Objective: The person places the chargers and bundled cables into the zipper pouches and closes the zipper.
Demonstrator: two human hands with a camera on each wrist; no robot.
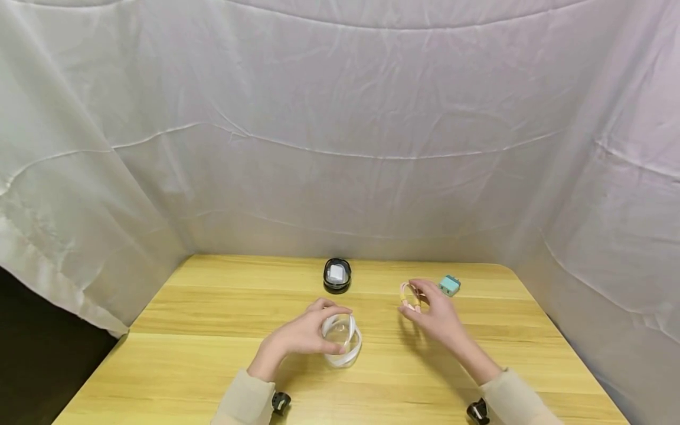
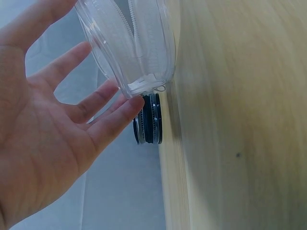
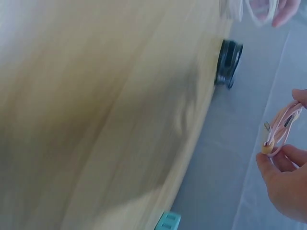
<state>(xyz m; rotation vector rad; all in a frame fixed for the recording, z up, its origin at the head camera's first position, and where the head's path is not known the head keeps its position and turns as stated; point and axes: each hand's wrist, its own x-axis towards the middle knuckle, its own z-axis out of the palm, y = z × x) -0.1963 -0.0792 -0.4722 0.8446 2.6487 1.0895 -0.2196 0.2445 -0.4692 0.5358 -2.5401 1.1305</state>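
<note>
My left hand point(image 1: 300, 333) holds a small round clear case point(image 2: 153, 43) with white zipper edging, thumb and fingers spread across its rim. The case stands open at the top, its white edging point(image 1: 347, 359) parted into two loops. Out to the right, my right hand point(image 1: 438, 316) pinches a coiled pink charging cable point(image 3: 284, 122) between thumb and fingers, above the table. A yellowish tie and a metal plug end show on the coil in the right wrist view.
A black-rimmed zip case point(image 1: 337, 287) with a white block inside lies near the table's back edge. Just beyond the right hand sits a teal charger plug point(image 1: 449, 285). Grey cloth point(image 1: 372, 195) hangs behind and beside the wooden table point(image 1: 212, 307).
</note>
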